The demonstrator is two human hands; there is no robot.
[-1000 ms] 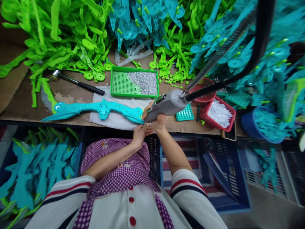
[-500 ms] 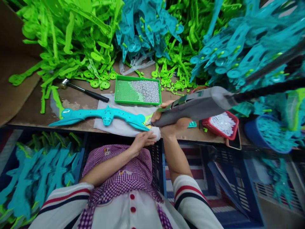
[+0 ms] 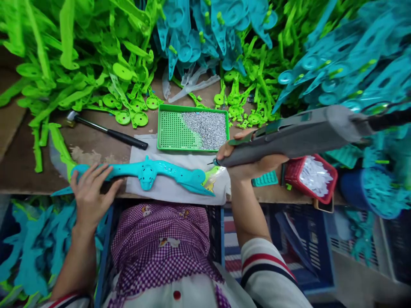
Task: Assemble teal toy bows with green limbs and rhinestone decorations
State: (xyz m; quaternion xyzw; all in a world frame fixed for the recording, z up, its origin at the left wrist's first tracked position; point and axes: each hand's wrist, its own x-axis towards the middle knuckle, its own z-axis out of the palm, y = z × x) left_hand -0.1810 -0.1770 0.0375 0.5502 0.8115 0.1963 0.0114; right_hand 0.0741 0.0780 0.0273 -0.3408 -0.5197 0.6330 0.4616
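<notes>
Bow piece, blue, lies lengthwise along the table's near edge, middle and right half on a white cloth, left end past the cloth. Round vented boss at its centre. Green part shows at its right end, partly under clear plastic.

Left hand: palm down over the bow piece's left end, fingers a bit spread, thumb out to the side; a pointed blue tip sticks out left of it. Right hand: fingers wrapped round a grey driver, held slanted, cable end up to the right, thin bit pointing left near the bow piece's right end. Can't tell if the bit touches anything.

Behind the cloth: green tray, silver screws heaped in its right half. Left of that, hammer, head to the left, handle end on the cloth.

Right of the right wrist: teal tray, then red basket with white bits, then blue tub of light-blue parts.

Back of table: green heap left, blue heap middle, another blue heap right.

Below the table: blue pieces at left, blue crate at right. Checked purple apron between.
</notes>
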